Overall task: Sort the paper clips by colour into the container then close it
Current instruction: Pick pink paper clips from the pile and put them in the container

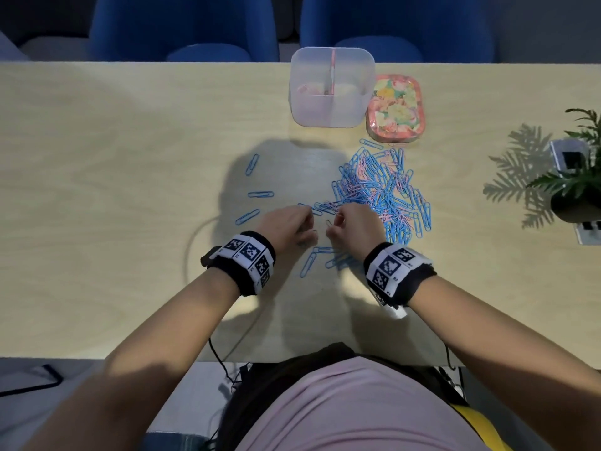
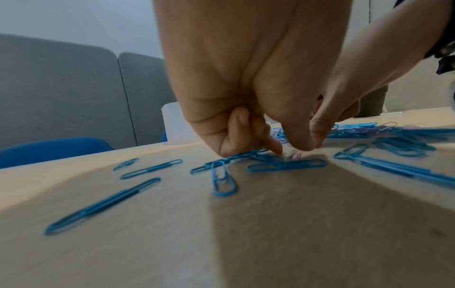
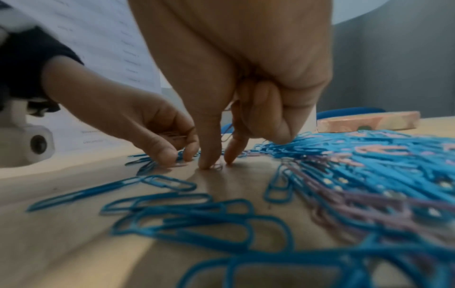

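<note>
Paper clips point(image 1: 383, 190) heaped; left hand point(image 1: 287, 226), right hand point(image 1: 354, 227) pinching pink ones.

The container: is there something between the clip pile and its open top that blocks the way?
Nothing visible does. The container stands open beyond the clip pile, its lid beside it, with bare table between.

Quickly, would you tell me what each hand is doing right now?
Left hand: fingers curled, holding pink paper clips.
Right hand: pinching a pink clip on the table.
</note>
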A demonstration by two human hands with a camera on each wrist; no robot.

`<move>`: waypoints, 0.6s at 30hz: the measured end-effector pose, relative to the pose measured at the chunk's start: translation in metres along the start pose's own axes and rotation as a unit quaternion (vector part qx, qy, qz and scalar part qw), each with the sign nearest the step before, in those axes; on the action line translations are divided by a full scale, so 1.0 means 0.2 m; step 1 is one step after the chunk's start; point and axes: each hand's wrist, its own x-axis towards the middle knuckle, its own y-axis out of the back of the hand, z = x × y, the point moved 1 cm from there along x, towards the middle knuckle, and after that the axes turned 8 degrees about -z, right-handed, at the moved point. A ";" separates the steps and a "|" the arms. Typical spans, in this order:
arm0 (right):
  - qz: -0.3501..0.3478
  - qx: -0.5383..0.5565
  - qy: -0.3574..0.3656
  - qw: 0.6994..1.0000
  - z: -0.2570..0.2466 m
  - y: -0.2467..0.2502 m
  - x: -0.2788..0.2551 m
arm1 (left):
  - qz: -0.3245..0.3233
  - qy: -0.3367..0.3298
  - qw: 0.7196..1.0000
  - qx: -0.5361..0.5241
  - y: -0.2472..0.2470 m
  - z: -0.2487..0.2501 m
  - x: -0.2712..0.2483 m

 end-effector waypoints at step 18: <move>-0.063 0.272 0.074 0.957 -0.26 0.55 0.31 | -0.026 0.035 0.898 -0.439 0.17 0.01 0.04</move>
